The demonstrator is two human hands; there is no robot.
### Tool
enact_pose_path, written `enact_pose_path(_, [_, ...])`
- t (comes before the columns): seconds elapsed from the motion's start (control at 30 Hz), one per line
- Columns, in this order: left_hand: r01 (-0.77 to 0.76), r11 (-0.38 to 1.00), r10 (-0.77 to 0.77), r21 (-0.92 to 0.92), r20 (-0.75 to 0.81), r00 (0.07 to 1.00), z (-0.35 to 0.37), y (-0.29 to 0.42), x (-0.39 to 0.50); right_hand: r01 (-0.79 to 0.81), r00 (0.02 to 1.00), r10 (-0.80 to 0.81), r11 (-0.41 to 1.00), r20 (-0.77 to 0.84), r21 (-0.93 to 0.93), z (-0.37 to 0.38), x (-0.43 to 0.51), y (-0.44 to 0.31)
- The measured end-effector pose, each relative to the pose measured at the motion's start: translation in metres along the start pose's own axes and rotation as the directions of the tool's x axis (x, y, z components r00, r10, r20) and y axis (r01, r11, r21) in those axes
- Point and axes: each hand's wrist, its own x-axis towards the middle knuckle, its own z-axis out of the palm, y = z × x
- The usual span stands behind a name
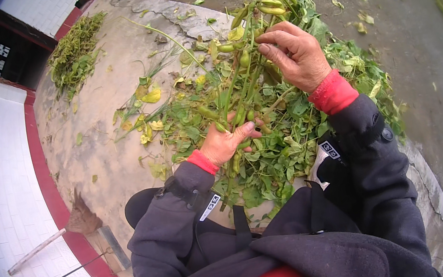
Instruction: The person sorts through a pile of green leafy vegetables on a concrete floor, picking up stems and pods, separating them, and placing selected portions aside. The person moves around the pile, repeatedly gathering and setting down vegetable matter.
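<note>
My left hand (226, 141) is closed around the lower stems of a bunch of bean plants (247, 75) bearing plump green pods. The stem ends stick out below that hand, towards my lap. Near the upper part of the bunch, my right hand (297, 54) has its thumb and forefinger close together beside the stems; whether they pinch a leaf or stem is unclear. Green pods (271, 8) hang at the top of the bunch. Under both hands spreads a heap of loose green leaves (288, 149), with some yellow leaves (152, 96) at its left.
Another pile of bean plants (75, 53) lies at the upper left by a doorway. A broom (82, 217) and a long-handled dustpan (113, 248) rest near the white wall (9, 172). Cracked concrete (167, 16) borders darker ground (415, 42) with scattered leaves.
</note>
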Motion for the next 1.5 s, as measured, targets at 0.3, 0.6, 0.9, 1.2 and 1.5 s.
enact_pose_path(0.3, [0.038,0.997,-0.037,0.061,-0.012,0.999,0.008,-0.01,0.009,0.172,0.985,-0.152,0.8,0.083,-0.575,0.006,-0.02,-0.013])
enact_pose_path(0.6, [-0.129,0.991,0.124,-0.044,-0.106,0.987,-0.003,-0.011,0.015,-0.013,0.999,-0.01,0.827,-0.038,-0.562,-0.008,-0.011,-0.011])
enact_pose_path(0.9, [-0.109,0.992,0.108,-0.054,-0.037,0.994,-0.023,0.007,-0.002,0.012,0.972,0.054,0.96,0.228,-0.28,0.007,-0.035,0.005])
enact_pose_path(1.2, [-0.091,0.988,0.087,-0.126,-0.04,0.995,-0.021,0.012,-0.006,0.088,0.963,0.03,0.904,0.267,-0.419,0.008,-0.032,0.006])
enact_pose_path(1.5, [-0.022,0.993,-0.001,-0.12,-0.195,0.981,-0.006,-0.003,0.01,0.156,0.695,-0.161,0.985,0.701,0.071,0.01,-0.065,-0.071])
